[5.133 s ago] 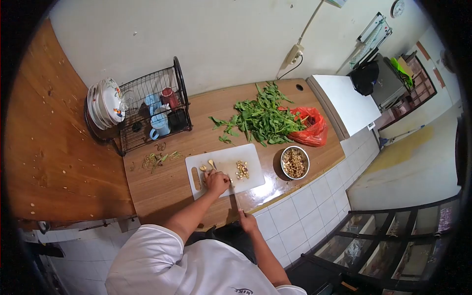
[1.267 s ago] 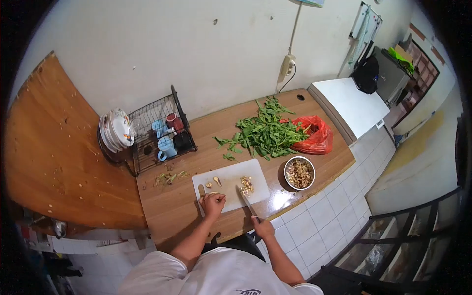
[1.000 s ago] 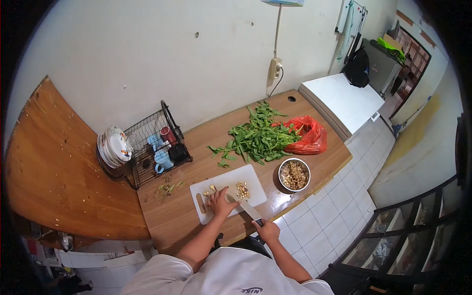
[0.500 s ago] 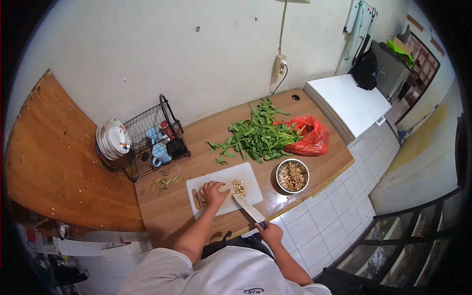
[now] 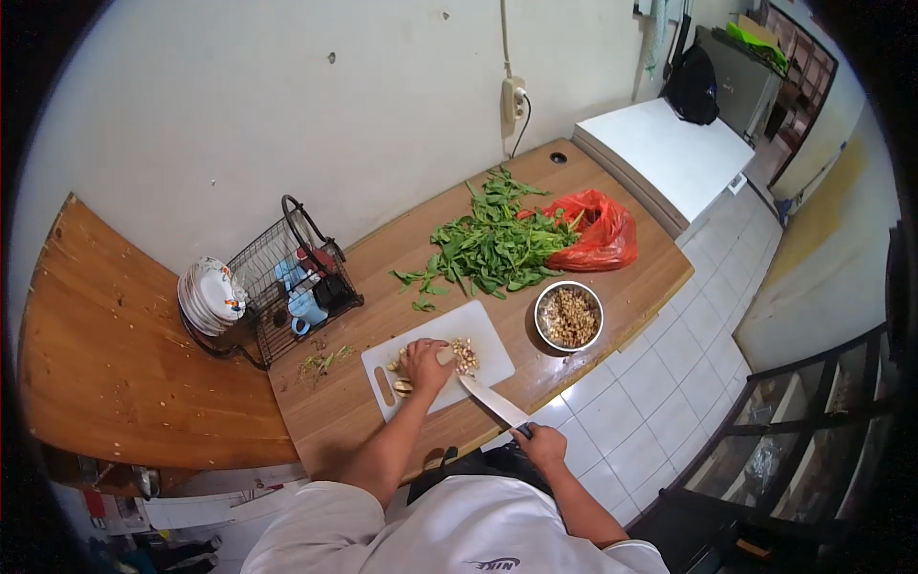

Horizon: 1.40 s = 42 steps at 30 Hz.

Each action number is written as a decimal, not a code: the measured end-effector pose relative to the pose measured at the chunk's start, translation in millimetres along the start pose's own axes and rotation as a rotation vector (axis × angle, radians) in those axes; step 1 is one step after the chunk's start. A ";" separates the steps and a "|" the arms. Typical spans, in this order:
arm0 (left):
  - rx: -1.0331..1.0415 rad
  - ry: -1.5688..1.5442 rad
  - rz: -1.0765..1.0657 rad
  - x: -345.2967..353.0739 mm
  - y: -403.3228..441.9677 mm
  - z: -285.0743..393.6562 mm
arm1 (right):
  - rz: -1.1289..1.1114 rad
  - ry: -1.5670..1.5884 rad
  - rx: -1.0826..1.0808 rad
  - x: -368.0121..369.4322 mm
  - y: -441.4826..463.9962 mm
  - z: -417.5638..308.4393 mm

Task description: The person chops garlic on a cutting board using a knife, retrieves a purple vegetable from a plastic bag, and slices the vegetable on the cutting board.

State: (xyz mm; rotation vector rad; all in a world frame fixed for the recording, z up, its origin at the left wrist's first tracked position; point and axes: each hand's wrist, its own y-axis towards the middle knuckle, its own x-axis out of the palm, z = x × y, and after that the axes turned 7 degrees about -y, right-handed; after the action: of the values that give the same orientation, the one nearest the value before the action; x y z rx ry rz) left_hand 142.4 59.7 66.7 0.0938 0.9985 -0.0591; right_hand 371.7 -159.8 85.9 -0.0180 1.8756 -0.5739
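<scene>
My right hand (image 5: 542,447) is wrapped round the black handle of a kitchen knife (image 5: 494,402). The knife's broad blade points up and left, its tip at the white cutting board (image 5: 492,320). On the board, my left hand (image 5: 426,366) is closed over a pale piece of food (image 5: 446,356), possibly tempeh; the fingers hide most of it. Small diced bits (image 5: 466,356) lie just right of that hand. More pale pieces (image 5: 403,386) rest beside its wrist, near the board's handle slot. A white-rimmed bowl (image 5: 569,317) of brownish diced food stands to the right.
Leafy greens (image 5: 497,249) are heaped behind the board, against a red plastic bag (image 5: 602,234). A wire dish rack (image 5: 258,277) with cups and stacked plates (image 5: 210,295) stands at left. Stem scraps (image 5: 325,361) lie near it. The table's front edge (image 5: 612,356) runs close to the knife.
The camera view has tilted and shifted. My left hand has turned, so the pale piece and the pieces by the wrist show more. The knife stays in my right hand, its tip still at the board.
</scene>
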 end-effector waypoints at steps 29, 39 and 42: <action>0.426 0.160 -0.441 -38.3 -19.6 -51.0 | -0.148 0.449 -0.009 11.1 23.1 -35.5; 0.065 0.098 -0.054 -1.9 -45.3 -23.7 | -0.440 0.486 0.033 31.9 27.2 -31.2; 0.090 0.077 0.006 2.8 -50.6 -33.0 | -0.476 0.480 0.010 37.4 26.9 -31.7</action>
State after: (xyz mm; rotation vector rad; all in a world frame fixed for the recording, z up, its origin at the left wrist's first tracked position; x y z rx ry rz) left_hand 111.7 12.8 43.9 0.1824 1.0723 -0.0955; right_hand 336.3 -134.6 50.7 -0.3557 2.3519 -0.9786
